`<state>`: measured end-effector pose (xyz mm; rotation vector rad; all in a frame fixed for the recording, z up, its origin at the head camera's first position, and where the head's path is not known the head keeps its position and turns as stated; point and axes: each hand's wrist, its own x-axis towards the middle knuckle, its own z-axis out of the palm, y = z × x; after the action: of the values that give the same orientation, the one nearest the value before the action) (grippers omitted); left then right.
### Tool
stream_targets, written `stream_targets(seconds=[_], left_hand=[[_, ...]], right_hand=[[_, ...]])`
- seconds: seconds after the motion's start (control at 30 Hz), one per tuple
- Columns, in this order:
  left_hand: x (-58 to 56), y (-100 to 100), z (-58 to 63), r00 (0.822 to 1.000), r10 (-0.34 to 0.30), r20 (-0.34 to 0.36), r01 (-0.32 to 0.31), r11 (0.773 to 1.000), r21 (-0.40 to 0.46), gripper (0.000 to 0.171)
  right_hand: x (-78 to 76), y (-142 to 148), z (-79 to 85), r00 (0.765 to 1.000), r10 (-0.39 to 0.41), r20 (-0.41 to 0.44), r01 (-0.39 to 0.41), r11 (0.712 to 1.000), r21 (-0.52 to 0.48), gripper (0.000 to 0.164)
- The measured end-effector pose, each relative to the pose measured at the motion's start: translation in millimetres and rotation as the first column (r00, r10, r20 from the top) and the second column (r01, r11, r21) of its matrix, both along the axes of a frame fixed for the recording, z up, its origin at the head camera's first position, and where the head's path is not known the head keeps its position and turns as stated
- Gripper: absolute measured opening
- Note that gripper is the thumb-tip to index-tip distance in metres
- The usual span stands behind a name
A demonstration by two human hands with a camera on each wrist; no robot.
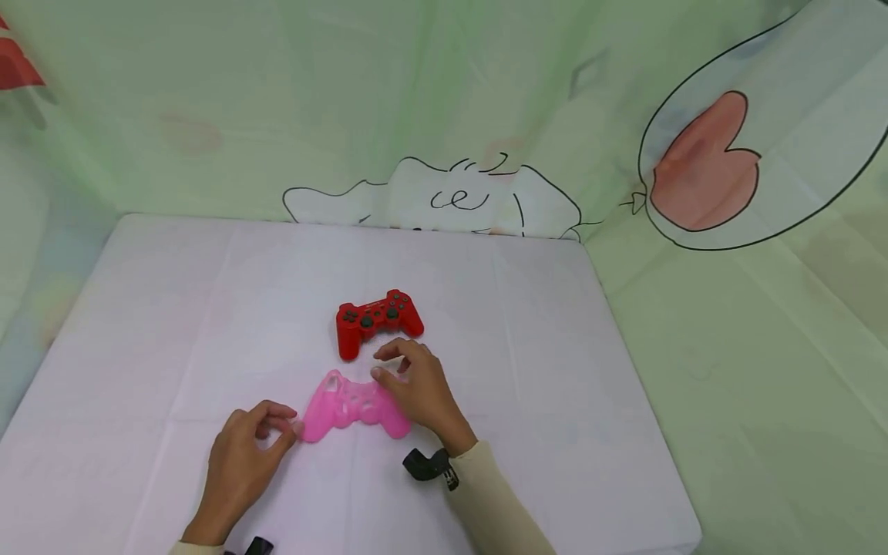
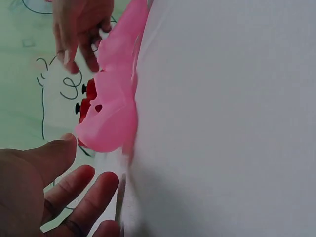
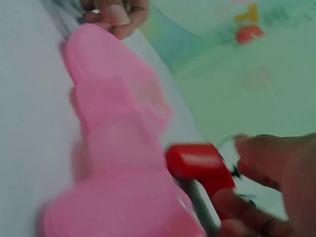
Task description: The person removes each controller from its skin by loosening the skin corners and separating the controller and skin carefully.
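A pink, soft-looking game controller cover (image 1: 321, 415) lies flat on the white-covered table (image 1: 555, 401), with cut-outs along its upper side. Just beyond it sits a red game controller (image 1: 349, 333) with dark sticks and buttons. My left hand (image 1: 243, 455) is at the cover's left grip end; in the left wrist view its fingers are spread and the thumb tip is close to the pink edge. Over the cover's upper right corner hovers my right hand (image 1: 422, 389), fingers loosely bent with a gap between thumb and forefinger. Neither hand visibly grips anything.
A pale green curtain (image 1: 333, 92) with printed drawings hangs behind the table and along its right side. Black straps with small devices (image 1: 426, 465) sit at the wrists. The table's right edge runs down toward the front corner.
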<state>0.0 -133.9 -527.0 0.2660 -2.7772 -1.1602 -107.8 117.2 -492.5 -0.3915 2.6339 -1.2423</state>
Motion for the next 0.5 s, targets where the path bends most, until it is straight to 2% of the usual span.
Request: stream_targets(seconds=[0.13, 0.3, 0.5], left_hand=[[-10.1, -5.0, 0.0, 0.997, -0.079, -0.028, 0.080, 0.996, 0.033, 0.020], [-22.0, -4.8, 1.1, 0.983, -0.183, -0.028, 0.185, 0.975, 0.120, 0.025], [-31.1, -0.5, 2.3, 0.965, -0.262, -0.011, 0.260, 0.952, 0.163, 0.027]], right_hand=[[12.5, 29.0, 0.6, 0.994, 0.018, 0.104, -0.020, 1.000, 0.016, 0.019], [32.7, 49.0, -1.3, 0.975, 0.061, 0.213, -0.062, 0.998, 0.000, 0.015], [41.4, 43.8, -4.6, 0.978, 0.092, 0.186, -0.082, 0.995, -0.062, 0.011]])
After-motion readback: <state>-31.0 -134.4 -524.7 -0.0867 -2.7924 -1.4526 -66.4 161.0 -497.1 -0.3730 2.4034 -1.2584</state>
